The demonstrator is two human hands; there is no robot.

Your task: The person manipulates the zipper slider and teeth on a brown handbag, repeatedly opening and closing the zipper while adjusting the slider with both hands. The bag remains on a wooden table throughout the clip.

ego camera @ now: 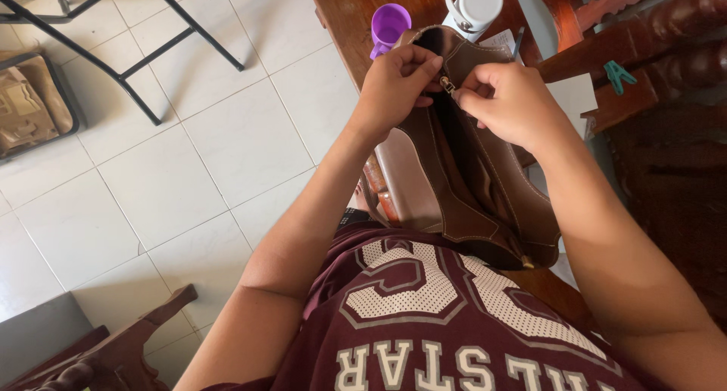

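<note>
A brown leather bag (469, 186) stands on the wooden table (356, 12) in front of me, its top zip open along most of its length. My left hand (395, 82) pinches the bag's top edge near the far end. Just right of it, my right hand (509, 103) grips the small metal zip pull (447, 84) between thumb and finger. The inside of the bag is dark and I cannot see what it holds.
Beyond the bag stand a purple cup (389, 24) and a white lidded bottle (475, 6), with papers (506, 43) beside them. Carved dark wooden furniture (651, 65) is at the right, a black metal frame (113, 50) on the tiled floor at the left.
</note>
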